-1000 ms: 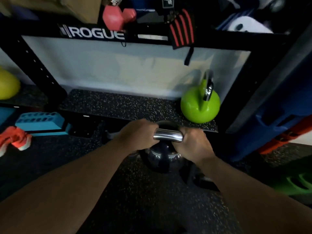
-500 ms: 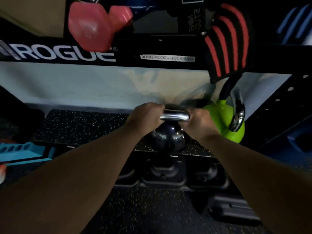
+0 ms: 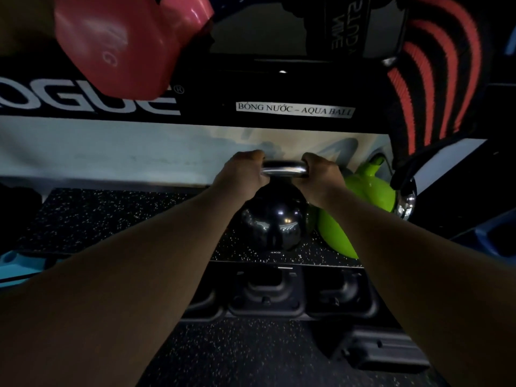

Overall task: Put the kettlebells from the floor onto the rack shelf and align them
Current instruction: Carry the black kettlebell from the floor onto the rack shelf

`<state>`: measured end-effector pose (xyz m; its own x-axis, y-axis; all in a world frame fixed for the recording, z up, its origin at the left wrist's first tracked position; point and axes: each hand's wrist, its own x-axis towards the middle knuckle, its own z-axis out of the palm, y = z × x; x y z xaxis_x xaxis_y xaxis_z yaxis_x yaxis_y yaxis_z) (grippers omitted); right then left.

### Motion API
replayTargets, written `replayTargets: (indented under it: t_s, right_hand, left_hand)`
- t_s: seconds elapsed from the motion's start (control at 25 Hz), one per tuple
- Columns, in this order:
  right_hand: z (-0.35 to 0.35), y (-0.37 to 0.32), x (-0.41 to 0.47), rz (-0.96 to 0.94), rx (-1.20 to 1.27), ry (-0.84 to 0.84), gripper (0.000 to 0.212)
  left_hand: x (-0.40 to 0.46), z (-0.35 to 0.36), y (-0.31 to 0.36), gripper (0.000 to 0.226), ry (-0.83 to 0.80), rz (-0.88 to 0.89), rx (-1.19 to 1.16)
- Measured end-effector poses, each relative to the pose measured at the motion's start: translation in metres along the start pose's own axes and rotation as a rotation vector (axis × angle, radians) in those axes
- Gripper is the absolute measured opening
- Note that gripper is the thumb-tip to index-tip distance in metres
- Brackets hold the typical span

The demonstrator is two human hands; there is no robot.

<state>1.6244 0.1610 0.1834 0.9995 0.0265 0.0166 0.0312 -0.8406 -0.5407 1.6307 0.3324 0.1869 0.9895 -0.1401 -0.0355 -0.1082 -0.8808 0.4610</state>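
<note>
A glossy black kettlebell (image 3: 275,222) with a chrome handle sits at the front of the speckled rack shelf (image 3: 117,219), over a small "4KG" mark. My left hand (image 3: 244,171) grips the handle's left end and my right hand (image 3: 321,174) grips its right end. Right beside it, touching or nearly so, stands a bright green kettlebell (image 3: 360,196) with a chrome handle, partly hidden by my right forearm.
The rack's black upper beam (image 3: 251,88) hangs close above, with a pink dumbbell (image 3: 122,43) and a red-striped black wrap (image 3: 435,79) drooping over it. Black plastic bases (image 3: 268,291) sit under the shelf. A teal block (image 3: 19,263) lies at the left.
Both hands have carried the black kettlebell up off the floor and forward onto the shelf, beside the green one. The view has moved closer to the rack.
</note>
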Motion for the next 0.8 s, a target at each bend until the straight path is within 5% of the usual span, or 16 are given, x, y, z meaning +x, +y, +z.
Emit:
replayTargets:
  t_s: [0.28, 0.52, 0.8]
  right_hand:
    - [-0.004, 0.000, 0.004, -0.023, -0.068, -0.071, 0.033]
    - [-0.017, -0.031, -0.031, -0.390, -0.213, -0.038, 0.062]
    - [0.019, -0.098, -0.119, -0.692, -0.216, -0.239, 0.052]
  left_hand:
    - [0.003, 0.006, -0.003, 0.043, 0.023, 0.004, -0.095]
    - [-0.059, -0.008, -0.024, 0.085, 0.077, -0.043, -0.034]
    - [-0.215, -0.035, -0.075, 0.059, 0.110, -0.212, 0.091]
